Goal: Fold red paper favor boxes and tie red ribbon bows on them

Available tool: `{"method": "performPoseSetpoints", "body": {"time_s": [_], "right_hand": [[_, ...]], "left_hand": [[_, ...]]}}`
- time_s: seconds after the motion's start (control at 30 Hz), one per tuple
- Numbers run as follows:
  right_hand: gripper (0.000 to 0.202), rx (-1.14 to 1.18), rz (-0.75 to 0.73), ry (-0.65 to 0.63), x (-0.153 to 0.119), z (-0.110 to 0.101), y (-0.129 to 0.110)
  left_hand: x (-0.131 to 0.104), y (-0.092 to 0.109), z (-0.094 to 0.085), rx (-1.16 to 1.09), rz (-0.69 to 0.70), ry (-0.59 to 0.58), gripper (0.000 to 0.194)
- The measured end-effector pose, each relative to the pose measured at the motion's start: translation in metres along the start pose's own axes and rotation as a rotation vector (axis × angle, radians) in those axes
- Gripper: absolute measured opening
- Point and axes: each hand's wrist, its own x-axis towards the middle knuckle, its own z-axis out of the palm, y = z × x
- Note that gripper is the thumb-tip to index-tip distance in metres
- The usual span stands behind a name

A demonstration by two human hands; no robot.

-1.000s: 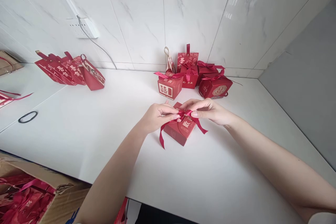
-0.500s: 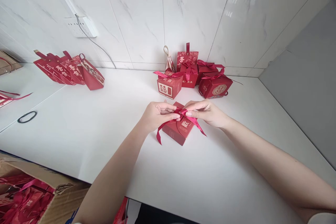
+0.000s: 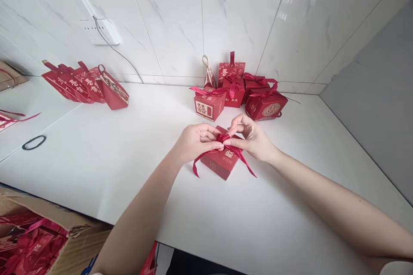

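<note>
A red gift box (image 3: 219,166) with pale gold lettering rests on the white table below my hands. Red ribbon (image 3: 240,154) crosses its top, one tail trailing left and the other right. My left hand (image 3: 196,142) pinches the ribbon at the middle of the lid between thumb and fingers. From the other side, my right hand (image 3: 251,139) grips the same ribbon near its centre, thumb against it and index finger bent. Fingers partly hide the knot or loop there.
Several finished-looking red boxes with ribbons (image 3: 234,92) stand against the tiled wall. More red boxes (image 3: 85,86) lean in a row at left, near a black ring (image 3: 34,142). An open cardboard carton (image 3: 87,240) holding red packages sits below the table's front edge.
My right hand has shifted slightly left, its index finger lifting and bending over the ribbon's centre. My left hand keeps its pinch. The box stays almost in place.
</note>
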Motion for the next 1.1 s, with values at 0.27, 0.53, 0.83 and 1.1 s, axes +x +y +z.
{"method": "performPoseSetpoints", "body": {"time_s": [0.27, 0.53, 0.83, 1.1], "right_hand": [[0.013, -0.124, -0.003, -0.139, 0.0, -0.006, -0.006], [0.027, -0.135, 0.0, -0.099, 0.0, 0.0, -0.007], [0.027, -0.269, -0.009, -0.041, -0.007, 0.009, -0.012], [0.027, -0.381, -0.03, -0.146, -0.006, 0.004, -0.021]], "left_hand": [[0.0, -0.001, 0.0, -0.014, -0.004, -0.005, 0.021], [-0.001, 0.0, 0.0, 0.045, 0.033, -0.013, 0.024], [-0.003, -0.001, -0.006, 0.139, 0.154, -0.12, 0.031], [0.001, -0.004, -0.005, 0.206, 0.183, -0.058, 0.026]]}}
